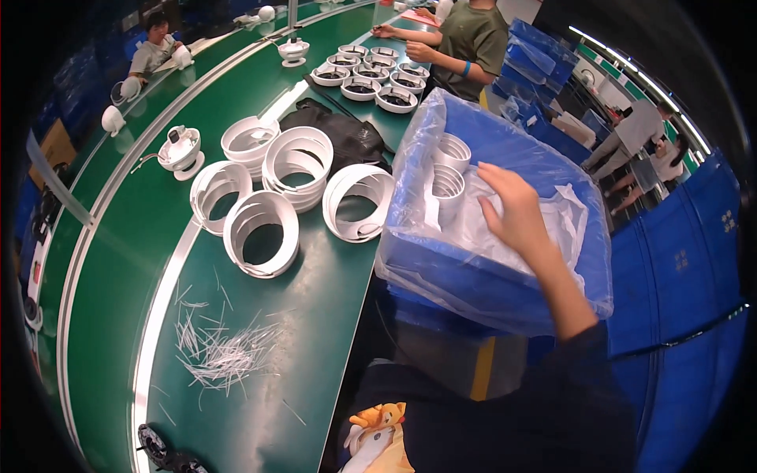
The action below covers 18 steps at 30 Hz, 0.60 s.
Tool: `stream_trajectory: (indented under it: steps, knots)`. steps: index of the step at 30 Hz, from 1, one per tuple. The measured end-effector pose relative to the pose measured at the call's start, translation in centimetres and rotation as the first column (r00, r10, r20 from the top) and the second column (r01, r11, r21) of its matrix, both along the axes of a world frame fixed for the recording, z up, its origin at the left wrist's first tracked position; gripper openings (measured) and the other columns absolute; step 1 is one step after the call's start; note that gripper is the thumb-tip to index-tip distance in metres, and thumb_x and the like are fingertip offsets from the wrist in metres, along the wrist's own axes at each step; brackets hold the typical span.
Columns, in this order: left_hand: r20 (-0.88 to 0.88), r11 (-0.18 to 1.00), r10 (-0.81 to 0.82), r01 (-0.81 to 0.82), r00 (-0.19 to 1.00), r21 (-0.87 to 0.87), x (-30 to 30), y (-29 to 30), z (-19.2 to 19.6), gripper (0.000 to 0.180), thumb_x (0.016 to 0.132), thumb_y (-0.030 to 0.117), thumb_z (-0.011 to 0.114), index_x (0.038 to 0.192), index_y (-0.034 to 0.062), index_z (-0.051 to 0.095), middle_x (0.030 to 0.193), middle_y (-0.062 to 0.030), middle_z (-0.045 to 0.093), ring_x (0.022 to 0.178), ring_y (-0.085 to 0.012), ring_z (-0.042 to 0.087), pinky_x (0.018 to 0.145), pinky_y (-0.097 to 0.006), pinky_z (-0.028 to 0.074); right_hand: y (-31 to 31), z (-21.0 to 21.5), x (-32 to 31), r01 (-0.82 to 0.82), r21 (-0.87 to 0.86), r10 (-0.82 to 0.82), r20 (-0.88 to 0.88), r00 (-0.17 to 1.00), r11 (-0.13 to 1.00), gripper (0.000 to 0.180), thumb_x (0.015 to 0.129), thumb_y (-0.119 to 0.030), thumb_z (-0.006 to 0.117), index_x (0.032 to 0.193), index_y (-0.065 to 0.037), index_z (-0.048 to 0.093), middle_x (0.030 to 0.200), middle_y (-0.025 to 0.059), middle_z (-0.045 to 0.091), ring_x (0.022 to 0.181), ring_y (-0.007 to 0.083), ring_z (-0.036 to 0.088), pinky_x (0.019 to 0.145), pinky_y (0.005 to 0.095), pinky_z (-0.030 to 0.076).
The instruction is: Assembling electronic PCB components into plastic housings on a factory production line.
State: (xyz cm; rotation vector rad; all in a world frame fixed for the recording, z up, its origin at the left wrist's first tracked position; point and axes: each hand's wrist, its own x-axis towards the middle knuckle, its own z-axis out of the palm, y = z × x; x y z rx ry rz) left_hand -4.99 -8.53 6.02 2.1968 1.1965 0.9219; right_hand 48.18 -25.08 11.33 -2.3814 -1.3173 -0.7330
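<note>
My right hand (511, 206) reaches over a blue bin (473, 272) lined with clear plastic. Its fingers are stretched out with the thumb apart, and nothing shows in them. Below the hand lies crumpled white wrapping (566, 221), though I cannot tell whether the fingers touch it. At the bin's left side, white ribbed rings (448, 186) are stacked next to the hand. Several larger white rings stand on the green table (315, 331) beside the bin, the nearest one being a white ring (290, 236). My left hand is out of view.
A pile of thin white strips (225, 355) lies on the table. Behind the rings is a black plastic bag (339, 134). Farther off stand several round white housings (361, 88) before a person in a green shirt (473, 39). Blue crates (678, 260) stand at right.
</note>
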Motion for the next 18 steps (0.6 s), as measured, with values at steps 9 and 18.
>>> stream_trajectory:
  steps: [9, 18]
  knots:
    - [0.015, 0.995, 0.073, -0.074, 0.997, 0.066, -0.3, 0.8, -0.2, 0.052, 0.078, -0.004, 0.044, 0.123, -0.0046, 0.018, 0.103, -0.018, 0.053, 0.071, -0.02, 0.057, 0.063, -0.026, 0.047, 2.3, -17.7, 15.0, -0.026, -0.715, -0.316, -0.341, 0.885, 0.699, 0.036, 0.049, -0.025, 0.069, 0.073, 0.0, 0.061, 0.078, 0.0181, 0.06, 0.075, 0.0306, 0.058, 0.067, 0.037, 0.046]
    - [-0.077, 0.992, 0.107, -0.101, 0.991, 0.07, -1.0, 0.6, -0.1, 0.052, 0.079, -0.003, 0.042, 0.124, -0.0043, 0.017, 0.101, -0.0148, 0.054, 0.07, -0.0192, 0.056, 0.061, -0.024, 0.045, 3.8, -8.8, 11.6, 0.028, -0.699, -0.235, -0.202, 0.951, 0.715, 0.029, 0.049, -0.019, 0.068, 0.068, 0.002, 0.06, 0.073, 0.0203, 0.058, 0.071, 0.0328, 0.057, 0.067, 0.0373, 0.046]
